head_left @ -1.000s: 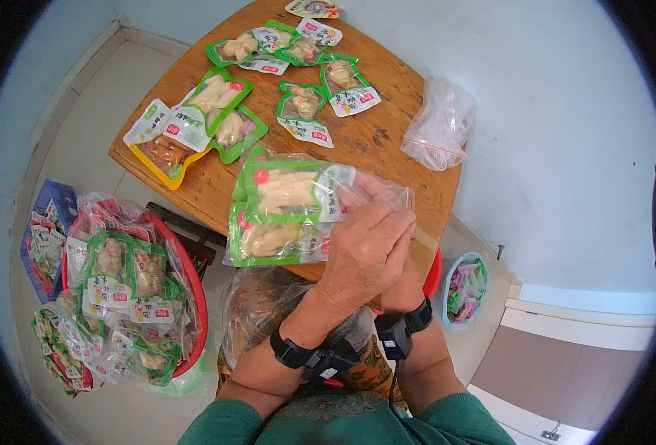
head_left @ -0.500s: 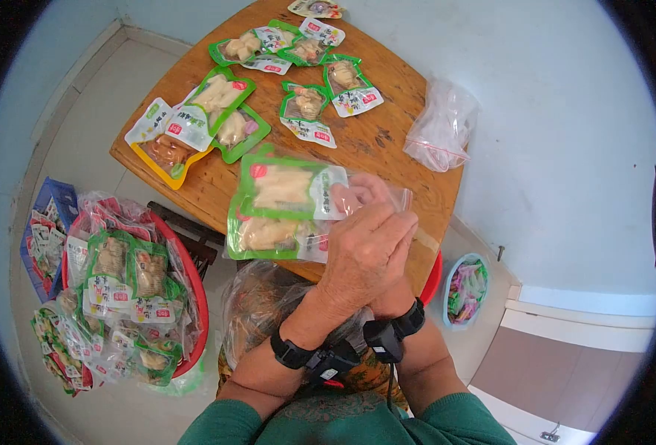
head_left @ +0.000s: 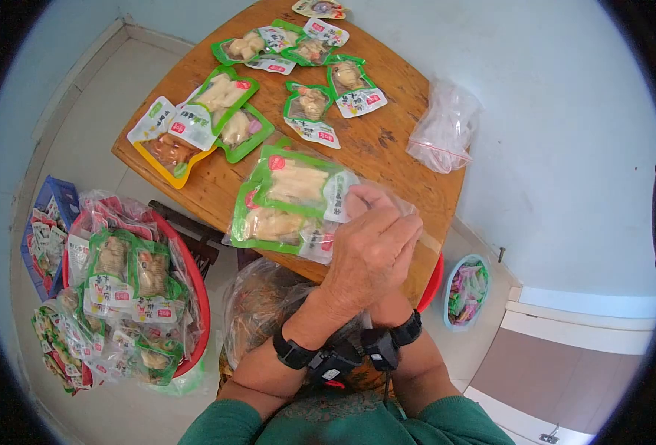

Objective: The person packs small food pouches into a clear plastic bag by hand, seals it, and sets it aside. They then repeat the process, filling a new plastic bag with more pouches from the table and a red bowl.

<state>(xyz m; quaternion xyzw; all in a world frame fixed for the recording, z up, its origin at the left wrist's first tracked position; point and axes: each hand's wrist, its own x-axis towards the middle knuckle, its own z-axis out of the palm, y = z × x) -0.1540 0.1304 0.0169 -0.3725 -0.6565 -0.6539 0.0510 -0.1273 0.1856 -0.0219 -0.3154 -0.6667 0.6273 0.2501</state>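
Note:
Two green-edged food packets, an upper one [head_left: 298, 182] and a lower one [head_left: 272, 225], lie side by side inside a clear zip bag [head_left: 401, 202] over the near part of the table. My left hand [head_left: 365, 248] is closed at the bag's mouth end, its fingers pinching the plastic edge. Mostly behind it, my right hand [head_left: 372, 199] grips the same end, and only some of its fingers show. The two hands overlap, with wrists close together. The packets' printed white ends reach under my fingers.
More packets [head_left: 309, 104] lie about the wooden table [head_left: 387, 141]. A stack of clear bags [head_left: 447, 126] rests at its right edge. On the floor stand a red basket [head_left: 203, 311] heaped with packets, a blue basket [head_left: 64, 194] and a light-blue basket [head_left: 467, 291].
The bag with its packets has tilted, its right end dropping a little. My hands have shifted slightly and stay at the bag's mouth. The view has moved slightly.

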